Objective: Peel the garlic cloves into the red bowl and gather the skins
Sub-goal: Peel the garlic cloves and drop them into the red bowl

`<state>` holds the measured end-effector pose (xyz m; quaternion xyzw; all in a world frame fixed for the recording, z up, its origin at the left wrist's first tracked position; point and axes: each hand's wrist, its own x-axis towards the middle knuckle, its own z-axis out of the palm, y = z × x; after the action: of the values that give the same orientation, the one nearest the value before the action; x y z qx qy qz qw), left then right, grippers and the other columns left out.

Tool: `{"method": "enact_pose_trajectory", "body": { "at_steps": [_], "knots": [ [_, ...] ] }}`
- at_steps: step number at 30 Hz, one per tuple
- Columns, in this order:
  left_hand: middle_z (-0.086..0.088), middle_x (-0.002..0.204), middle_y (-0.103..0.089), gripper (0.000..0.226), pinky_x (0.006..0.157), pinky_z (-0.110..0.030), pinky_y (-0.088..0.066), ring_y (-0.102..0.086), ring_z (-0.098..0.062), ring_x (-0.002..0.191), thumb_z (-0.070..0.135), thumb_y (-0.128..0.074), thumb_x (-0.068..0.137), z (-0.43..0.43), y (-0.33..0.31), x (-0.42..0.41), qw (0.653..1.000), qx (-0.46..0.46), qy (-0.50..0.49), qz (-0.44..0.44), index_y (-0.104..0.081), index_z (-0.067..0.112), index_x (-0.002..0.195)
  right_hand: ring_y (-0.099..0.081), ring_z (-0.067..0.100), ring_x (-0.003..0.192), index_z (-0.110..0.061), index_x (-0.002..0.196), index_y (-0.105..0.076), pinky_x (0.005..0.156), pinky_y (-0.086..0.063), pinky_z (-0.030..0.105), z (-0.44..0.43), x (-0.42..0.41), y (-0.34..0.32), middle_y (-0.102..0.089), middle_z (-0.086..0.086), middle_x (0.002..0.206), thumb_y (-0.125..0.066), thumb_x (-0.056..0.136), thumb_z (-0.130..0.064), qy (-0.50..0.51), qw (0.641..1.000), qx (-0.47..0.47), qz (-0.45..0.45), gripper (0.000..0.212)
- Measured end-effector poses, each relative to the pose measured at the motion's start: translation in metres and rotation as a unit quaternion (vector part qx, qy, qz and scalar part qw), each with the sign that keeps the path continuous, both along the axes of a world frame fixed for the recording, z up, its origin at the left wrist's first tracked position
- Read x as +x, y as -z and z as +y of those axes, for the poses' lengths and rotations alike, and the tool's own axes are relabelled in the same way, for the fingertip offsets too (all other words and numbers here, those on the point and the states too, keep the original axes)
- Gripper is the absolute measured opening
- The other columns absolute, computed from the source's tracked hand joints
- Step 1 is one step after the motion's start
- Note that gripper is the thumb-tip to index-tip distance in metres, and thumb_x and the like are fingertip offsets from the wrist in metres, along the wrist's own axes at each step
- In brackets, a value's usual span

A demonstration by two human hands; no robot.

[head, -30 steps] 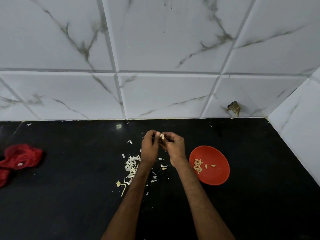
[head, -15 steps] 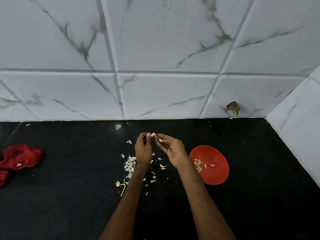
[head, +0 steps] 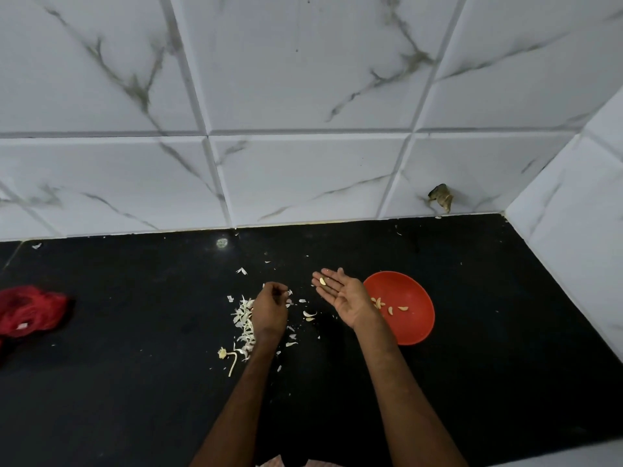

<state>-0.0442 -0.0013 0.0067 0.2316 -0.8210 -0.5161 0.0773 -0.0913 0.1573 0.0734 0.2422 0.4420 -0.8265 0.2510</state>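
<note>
My right hand (head: 340, 294) lies palm up with straight fingers, just left of the red bowl (head: 413, 326). A small peeled garlic clove (head: 322, 281) rests on its fingers. Several peeled cloves (head: 387, 306) lie inside the bowl. My left hand (head: 269, 306) hovers with curled fingers over a pile of white garlic skins (head: 243, 323) on the black counter; whether it pinches a scrap of skin is not clear. A couple of loose cloves or skin pieces (head: 309, 315) lie between my hands.
A red cloth (head: 30, 311) lies at the counter's far left. A garlic stem and root (head: 227, 358) sits below the skin pile. White marbled tile walls stand behind and to the right. A dark scrap (head: 441, 197) sticks to the back wall.
My hands have parted: the left has dropped to the skin pile, and the right has opened palm up with the clove and shifted towards the bowl.
</note>
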Motion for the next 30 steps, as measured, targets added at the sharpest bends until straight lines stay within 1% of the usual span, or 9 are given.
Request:
{"method": "enact_pose_trajectory", "body": {
  "at_steps": [6, 11, 17, 20, 22, 23, 26, 28, 30],
  "knots": [
    [0.009, 0.092, -0.069, 0.005, 0.072, -0.029, -0.049, -0.066, -0.01, 0.084, 0.02, -0.065, 0.094, 0.02, 0.001, -0.002, 1.0, -0.024, 0.009, -0.011, -0.065, 0.023, 0.099, -0.059, 0.034, 0.124, 0.008, 0.127, -0.056, 0.107, -0.046, 0.039, 0.07, 0.0, 0.005, -0.061, 0.025, 0.131, -0.039, 0.108, -0.023, 0.056, 0.993, 0.106, 0.003, 0.039],
    [0.009, 0.086, -0.068, 0.016, 0.069, -0.03, -0.043, -0.061, -0.01, 0.08, 0.033, -0.072, 0.089, 0.033, 0.005, -0.004, 0.999, -0.048, -0.019, -0.018, -0.065, 0.02, 0.093, -0.058, 0.031, 0.125, 0.005, 0.128, -0.059, 0.108, -0.046, 0.041, 0.104, 0.004, 0.02, -0.062, 0.022, 0.132, -0.039, 0.108, -0.028, 0.096, 0.977, 0.185, -0.033, 0.043],
    [0.006, 0.084, -0.067, 0.004, 0.064, -0.029, -0.05, -0.064, -0.013, 0.076, 0.015, -0.064, 0.094, 0.039, 0.008, -0.004, 0.999, -0.028, -0.036, -0.009, -0.065, 0.017, 0.097, -0.048, 0.031, 0.136, 0.0, 0.133, -0.058, 0.112, -0.039, 0.042, 0.109, 0.006, 0.027, -0.055, 0.019, 0.142, -0.038, 0.108, -0.031, 0.079, 0.974, 0.206, -0.045, 0.044],
    [0.004, 0.092, -0.069, 0.011, 0.065, -0.024, -0.046, -0.063, -0.011, 0.081, 0.009, -0.061, 0.095, 0.033, 0.011, -0.002, 0.999, -0.015, -0.031, -0.028, -0.065, 0.017, 0.102, -0.057, 0.026, 0.123, -0.003, 0.132, -0.059, 0.104, -0.045, 0.04, 0.106, 0.005, 0.028, -0.062, 0.015, 0.131, -0.042, 0.106, -0.032, 0.074, 0.968, 0.236, -0.048, 0.042],
    [0.004, 0.096, -0.071, 0.018, 0.074, -0.033, -0.052, -0.066, -0.016, 0.088, 0.005, -0.059, 0.093, 0.025, 0.017, 0.0, 0.998, -0.033, -0.027, -0.04, -0.066, 0.02, 0.101, -0.061, 0.018, 0.103, -0.008, 0.121, -0.065, 0.09, -0.049, 0.033, 0.1, 0.005, 0.027, -0.068, 0.008, 0.114, -0.045, 0.105, -0.032, 0.053, 0.948, 0.315, 0.0, 0.035],
    [0.004, 0.099, -0.07, 0.021, 0.077, -0.036, -0.053, -0.066, -0.017, 0.09, 0.004, -0.058, 0.092, 0.022, 0.02, 0.001, 0.997, -0.049, -0.021, -0.047, -0.066, 0.021, 0.101, -0.063, 0.016, 0.1, -0.01, 0.116, -0.068, 0.09, -0.05, 0.034, 0.095, 0.004, 0.027, -0.07, 0.005, 0.111, -0.046, 0.105, -0.03, 0.053, 0.932, 0.355, 0.047, 0.032],
    [0.005, 0.106, -0.064, 0.013, 0.073, -0.034, -0.052, -0.064, -0.016, 0.089, 0.013, -0.063, 0.093, 0.016, 0.026, 0.01, 0.992, -0.106, 0.037, -0.054, -0.067, 0.024, 0.1, -0.068, 0.012, 0.086, -0.014, 0.099, -0.073, 0.086, -0.056, 0.038, 0.067, 0.005, 0.02, -0.074, 0.0, 0.094, -0.057, 0.099, -0.019, 0.037, 0.866, 0.441, 0.232, 0.017],
    [0.005, 0.106, -0.062, 0.011, 0.072, -0.032, -0.05, -0.063, -0.017, 0.09, 0.018, -0.065, 0.092, 0.018, 0.031, 0.017, 0.983, -0.144, 0.092, -0.061, -0.068, 0.026, 0.099, -0.065, 0.01, 0.076, -0.018, 0.094, -0.072, 0.075, -0.055, 0.034, 0.041, 0.009, 0.018, -0.073, -0.002, 0.086, -0.061, 0.097, -0.015, -0.057, 0.837, 0.457, 0.294, 0.011],
    [0.004, 0.106, -0.062, 0.012, 0.073, -0.03, -0.048, -0.062, -0.018, 0.094, 0.018, -0.066, 0.092, 0.02, 0.036, 0.025, 0.976, -0.168, 0.121, -0.074, -0.069, 0.024, 0.101, -0.067, 0.011, 0.082, -0.016, 0.095, -0.073, 0.078, -0.053, 0.029, 0.017, 0.018, 0.026, -0.074, 0.0, 0.092, -0.067, 0.094, -0.016, -0.183, 0.784, 0.509, 0.305, 0.007]
  ]
}}
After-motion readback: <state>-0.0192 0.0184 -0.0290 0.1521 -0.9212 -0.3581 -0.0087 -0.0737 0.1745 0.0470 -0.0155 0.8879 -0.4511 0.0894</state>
